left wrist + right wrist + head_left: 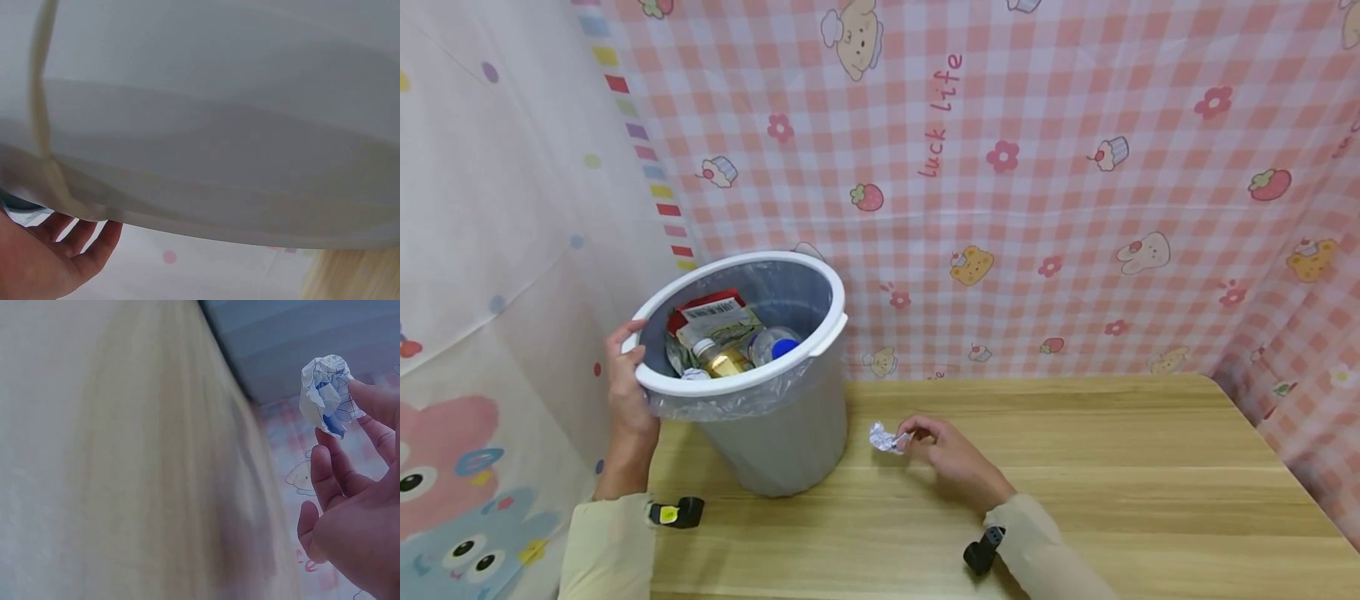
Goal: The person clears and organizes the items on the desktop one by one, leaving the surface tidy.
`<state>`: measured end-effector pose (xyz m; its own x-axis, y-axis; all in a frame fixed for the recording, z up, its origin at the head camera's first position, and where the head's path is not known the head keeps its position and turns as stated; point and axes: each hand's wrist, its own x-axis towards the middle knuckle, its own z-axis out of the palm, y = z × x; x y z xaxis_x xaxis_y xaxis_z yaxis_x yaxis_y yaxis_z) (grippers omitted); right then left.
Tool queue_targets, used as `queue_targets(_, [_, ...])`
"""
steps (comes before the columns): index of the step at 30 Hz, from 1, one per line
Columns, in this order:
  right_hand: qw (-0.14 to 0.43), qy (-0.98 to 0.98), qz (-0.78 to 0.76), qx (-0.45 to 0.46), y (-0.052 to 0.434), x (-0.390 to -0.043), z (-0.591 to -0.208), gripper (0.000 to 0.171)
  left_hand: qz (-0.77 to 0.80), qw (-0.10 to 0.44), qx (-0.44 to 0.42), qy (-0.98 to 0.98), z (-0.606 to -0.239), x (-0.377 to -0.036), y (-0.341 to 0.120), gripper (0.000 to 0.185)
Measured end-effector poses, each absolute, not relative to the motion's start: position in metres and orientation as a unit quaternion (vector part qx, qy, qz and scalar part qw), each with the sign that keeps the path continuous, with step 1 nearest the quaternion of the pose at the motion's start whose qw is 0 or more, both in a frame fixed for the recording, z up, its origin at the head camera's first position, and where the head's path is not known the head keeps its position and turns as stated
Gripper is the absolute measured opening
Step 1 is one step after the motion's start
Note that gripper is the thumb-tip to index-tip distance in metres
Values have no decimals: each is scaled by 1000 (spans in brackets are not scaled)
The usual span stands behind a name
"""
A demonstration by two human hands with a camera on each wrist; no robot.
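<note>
A grey trash can (775,450) with a white rim and a clear liner stands at the left of the wooden table, tilted slightly. My left hand (628,392) grips its rim on the left side, fingers (100,247) bent at the edge in the left wrist view. Between the thumb and fingers of my right hand (951,458) is a crumpled piece of paper (886,438), pinched just above the table and right of the can. Printed lines show on the paper ball (326,394) in the right wrist view.
Inside the can lie a bottle with yellowish contents (726,361), a clear bottle with a blue cap (784,347) and a red-edged packet (718,317). The wooden table (1112,467) extends to the right. A pink checked cloth (1052,208) hangs behind, a white printed one (512,233) at left.
</note>
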<state>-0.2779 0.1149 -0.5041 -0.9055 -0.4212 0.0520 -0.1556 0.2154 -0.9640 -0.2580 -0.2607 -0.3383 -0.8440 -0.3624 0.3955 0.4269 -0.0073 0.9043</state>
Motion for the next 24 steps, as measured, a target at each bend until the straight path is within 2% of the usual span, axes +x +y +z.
queue_targets(10, [86, 782, -585, -198, 120, -282, -489, 7, -714, 273, -29, -644, -338, -258, -261, 42])
queue_targets(24, [78, 777, -589, -208, 125, -285, -465, 17, -703, 275, -25, -655, -339, -258, -262, 42])
